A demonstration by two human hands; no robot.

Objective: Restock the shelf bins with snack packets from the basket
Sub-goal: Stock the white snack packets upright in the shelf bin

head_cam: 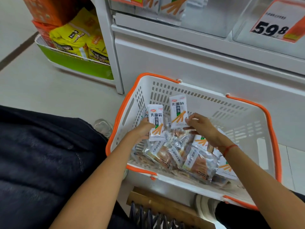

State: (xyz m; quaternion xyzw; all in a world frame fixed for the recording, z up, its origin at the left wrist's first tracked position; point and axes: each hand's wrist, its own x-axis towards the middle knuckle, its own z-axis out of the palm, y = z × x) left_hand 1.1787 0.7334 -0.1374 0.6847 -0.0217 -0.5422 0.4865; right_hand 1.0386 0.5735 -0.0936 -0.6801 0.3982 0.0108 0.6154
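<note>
snack packets (181,156) lie heaped in the basket (247,113) on the floor; left hand (144,128) grips one white packet (156,123), right hand (200,124) pinches another (178,111), so best gather same-print ones squarely before lifting to the far shelf bins (206,17).

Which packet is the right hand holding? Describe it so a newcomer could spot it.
Find the white basket with orange rim on the floor below the shelf. Above its pile, the right hand pinches a white packet by its lower edge. It stands upright, higher than the similar packet in the left hand.
</note>
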